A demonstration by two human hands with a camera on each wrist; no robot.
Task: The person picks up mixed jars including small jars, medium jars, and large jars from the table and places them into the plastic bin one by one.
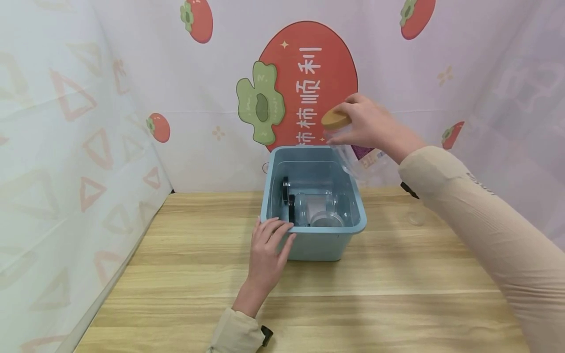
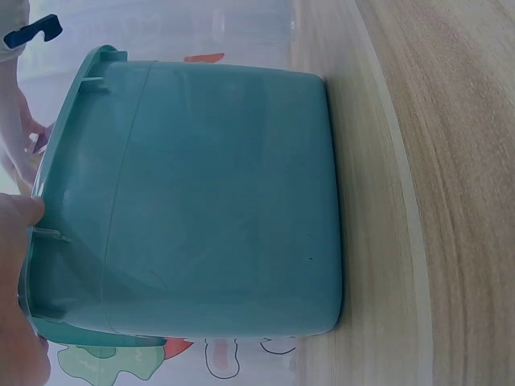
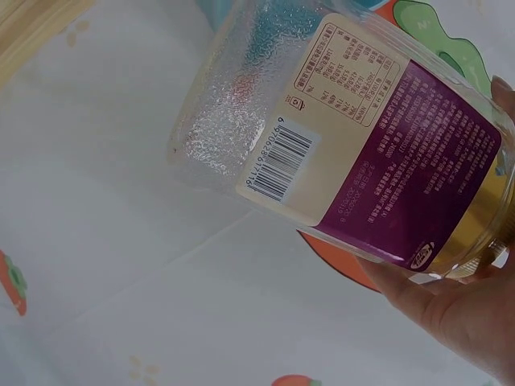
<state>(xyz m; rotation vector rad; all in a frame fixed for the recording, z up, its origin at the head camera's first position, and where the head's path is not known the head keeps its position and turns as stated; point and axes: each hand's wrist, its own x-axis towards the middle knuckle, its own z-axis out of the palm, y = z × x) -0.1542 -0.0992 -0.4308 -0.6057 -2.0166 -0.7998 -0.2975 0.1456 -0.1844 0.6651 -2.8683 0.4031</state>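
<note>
while my right hand [image 1: 371, 128] grips a clear jar [image 1: 353, 152] near its wooden lid [image 1: 335, 119], fingers curled round the neck, it holds the jar tilted in the air above the far right corner of the bin [image 1: 318, 245]. from the right wrist view the jar shows a purple and cream label [image 3: 386, 153] with a barcode, and my fingers [image 3: 459, 314] wrap its lid end. my left hand [image 1: 268, 247] rests on the bin's near left corner, fingers straight and laid over the rim; in the left wrist view i see only a fingertip [image 2: 18, 213] against the bin wall [image 2: 209, 201]. the two hands are well apart, the bin between them. inside the bin lie other clear jars [image 1: 315, 208], one with a dark lid [image 1: 288, 198], on their sides. the bin stands on a wooden table [image 1: 397, 294]. just beside the bin's right, under my sleeve [image 1: 481, 220], stands a small clear thing [image 1: 416, 214] i cannot make out. a printed cloth [image 1: 304, 83] hangs behind.
</note>
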